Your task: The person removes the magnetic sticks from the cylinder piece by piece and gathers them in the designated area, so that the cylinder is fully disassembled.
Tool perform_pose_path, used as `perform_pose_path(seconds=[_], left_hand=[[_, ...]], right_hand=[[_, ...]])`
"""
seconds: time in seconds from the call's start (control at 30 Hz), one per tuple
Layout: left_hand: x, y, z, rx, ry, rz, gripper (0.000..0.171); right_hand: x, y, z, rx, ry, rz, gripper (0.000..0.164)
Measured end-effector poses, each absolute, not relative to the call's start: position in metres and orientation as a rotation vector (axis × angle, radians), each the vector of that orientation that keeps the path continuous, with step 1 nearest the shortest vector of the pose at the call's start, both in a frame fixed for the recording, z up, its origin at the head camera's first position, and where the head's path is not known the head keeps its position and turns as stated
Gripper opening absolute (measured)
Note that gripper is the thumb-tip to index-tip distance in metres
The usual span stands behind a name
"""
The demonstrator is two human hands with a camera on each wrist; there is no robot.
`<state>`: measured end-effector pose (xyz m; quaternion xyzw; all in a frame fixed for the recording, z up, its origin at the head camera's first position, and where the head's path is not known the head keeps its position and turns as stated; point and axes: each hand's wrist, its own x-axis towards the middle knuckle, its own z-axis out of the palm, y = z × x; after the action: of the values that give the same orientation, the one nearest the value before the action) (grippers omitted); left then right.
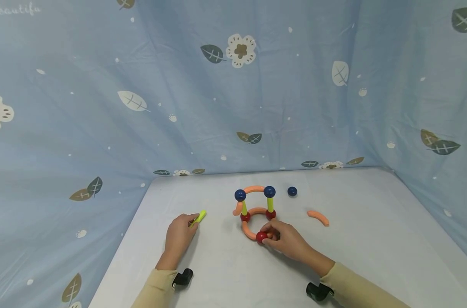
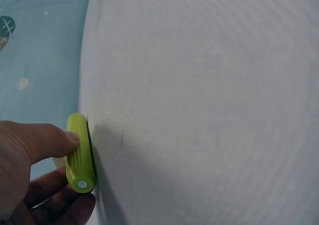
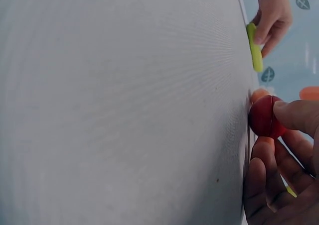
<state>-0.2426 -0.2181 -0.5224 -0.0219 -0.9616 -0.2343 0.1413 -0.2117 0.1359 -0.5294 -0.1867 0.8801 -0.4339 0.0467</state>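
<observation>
My left hand [image 1: 179, 234] pinches a yellow-green magnetic rod [image 2: 79, 155] between thumb and fingers, low over the white table. With my right hand [image 1: 288, 241] I grip a red ball [image 3: 266, 116] at the front of a ring of curved orange rods [image 1: 248, 231]. Two more red balls [image 1: 245, 217] sit in the ring's back part. From them rise two yellow-green uprights [image 1: 270, 204] topped by blue balls [image 1: 239, 195]. A curved orange rod [image 1: 254, 188] bridges the blue balls, and a short orange piece [image 1: 238, 208] hangs from the left one.
A loose blue ball [image 1: 292, 191] lies right of the structure. Farther right is a loose curved orange rod [image 1: 318, 217]. Blue patterned cloth [image 1: 233, 107] hangs behind and beside the white table [image 1: 364, 239].
</observation>
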Motion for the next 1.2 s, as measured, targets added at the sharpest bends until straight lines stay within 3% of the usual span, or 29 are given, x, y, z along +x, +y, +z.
perform_pose_path(seconds=[0.23,0.63,1.2], left_hand=[[-0.243,-0.217,-0.522,-0.026,-2.828,-0.652,0.03],[-0.242,-0.212,-0.522,-0.122,-2.773,-0.646,0.043],[-0.239,-0.17,-0.519,-0.336,-2.683,-0.879,0.03]], right_hand=[[-0.21,0.136,-0.53,-0.556,2.686,-1.337,0.025],[-0.208,0.134,-0.529,-0.52,2.698,-1.333,0.025],[-0.201,0.128,-0.527,-0.491,2.759,-1.35,0.033]])
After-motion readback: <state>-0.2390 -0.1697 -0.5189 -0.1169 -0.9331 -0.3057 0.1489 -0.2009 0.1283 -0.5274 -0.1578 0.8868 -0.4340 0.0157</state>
